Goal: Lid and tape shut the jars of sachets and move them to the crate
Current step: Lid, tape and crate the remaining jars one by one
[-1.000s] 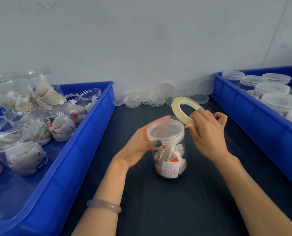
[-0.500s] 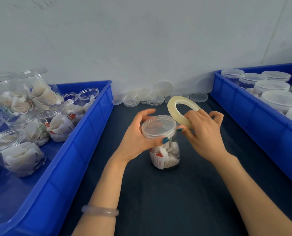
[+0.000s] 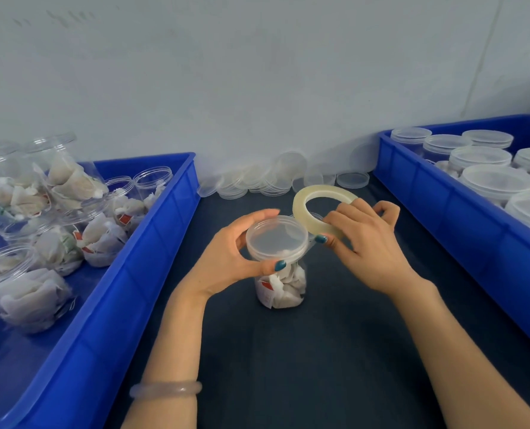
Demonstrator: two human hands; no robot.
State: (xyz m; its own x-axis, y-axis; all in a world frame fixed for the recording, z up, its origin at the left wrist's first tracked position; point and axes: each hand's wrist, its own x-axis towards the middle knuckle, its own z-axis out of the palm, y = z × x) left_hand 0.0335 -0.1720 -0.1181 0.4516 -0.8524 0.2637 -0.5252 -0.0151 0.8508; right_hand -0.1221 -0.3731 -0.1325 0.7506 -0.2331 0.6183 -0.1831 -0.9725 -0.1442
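A pale wall backs a dark desk (image 3: pixel 319 366). At the far left, the left crate (image 3: pixel 127 305) holds open jars (image 3: pixel 25 292) stuffed with sachets. The left hand (image 3: pixel 226 258) is curled round the rim of the lid (image 3: pixel 276 238), thumb on the near side and fingers behind. It grasps the lid on top of the jar (image 3: pixel 280 289), which stands mid-desk between the two crates. Just to the right, the tape roll (image 3: pixel 301 209) sits close against the lid's far side, pinched by the right hand (image 3: pixel 369 252). The right crate (image 3: pixel 443 218) carries lidded jars (image 3: pixel 495 181).

This looks like the taping step. It would go best with the left hand steadying and turning the jar while the right draws the tape taut and level over the seam under the lid. I cannot tell whether a free end is stuck down yet.

The jar stands upright, its long axis vertical and its lid facing up. The roll is tilted on edge, its hole facing the person.
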